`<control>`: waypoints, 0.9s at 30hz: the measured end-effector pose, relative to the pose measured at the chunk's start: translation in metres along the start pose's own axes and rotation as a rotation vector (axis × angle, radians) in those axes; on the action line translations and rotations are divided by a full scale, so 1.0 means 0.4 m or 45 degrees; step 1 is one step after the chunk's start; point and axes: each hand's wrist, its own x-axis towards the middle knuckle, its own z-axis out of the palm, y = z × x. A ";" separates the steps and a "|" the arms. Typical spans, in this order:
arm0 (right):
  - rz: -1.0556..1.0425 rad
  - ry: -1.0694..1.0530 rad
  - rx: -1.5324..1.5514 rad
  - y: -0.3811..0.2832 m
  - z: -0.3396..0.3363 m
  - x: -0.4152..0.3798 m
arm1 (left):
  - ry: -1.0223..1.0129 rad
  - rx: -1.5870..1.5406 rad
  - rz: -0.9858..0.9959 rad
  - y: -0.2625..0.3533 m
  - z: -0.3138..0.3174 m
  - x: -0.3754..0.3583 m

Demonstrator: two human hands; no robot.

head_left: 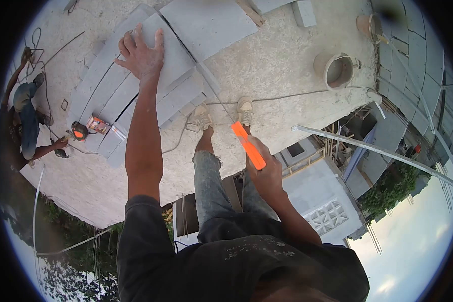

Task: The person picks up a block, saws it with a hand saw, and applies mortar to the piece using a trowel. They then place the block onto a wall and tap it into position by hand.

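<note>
My left hand (142, 55) lies flat with fingers spread on the top of a pale grey lightweight block (173, 60). My right hand (267, 171) is wrapped round the orange handle of a handsaw (248, 146), low at the front of my body. The long saw blade runs away from the handle and up along the right edge of the block under my left hand, in a narrow dark gap beside another grey slab (209, 25). More blocks lie side by side under and left of my left hand.
An orange and black tape measure (79, 132) and a small printed pack (98, 125) sit on the blocks' near left end. Another person (27, 116) crouches at far left among cables. Two buckets (335, 70) stand right; a metal bar (377, 151) crosses the floor's edge.
</note>
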 end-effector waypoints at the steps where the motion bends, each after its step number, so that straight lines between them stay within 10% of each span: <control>1: 0.007 -0.059 -0.062 -0.035 0.044 0.129 | -0.005 0.001 0.012 0.002 -0.004 0.000; 4: -0.188 0.056 0.048 -0.058 0.124 0.286 | 0.018 0.037 -0.010 -0.001 0.000 0.006; 11: 0.272 -0.027 0.065 -0.008 -0.064 -0.212 | -0.145 0.020 -0.012 -0.003 -0.036 -0.049; 18: -0.225 0.170 0.179 -0.049 0.145 0.277 | -0.025 0.006 -0.020 0.017 -0.006 0.040; 27: 0.068 -0.006 0.083 0.089 0.065 -0.100 | -0.038 0.022 -0.001 0.012 -0.016 -0.007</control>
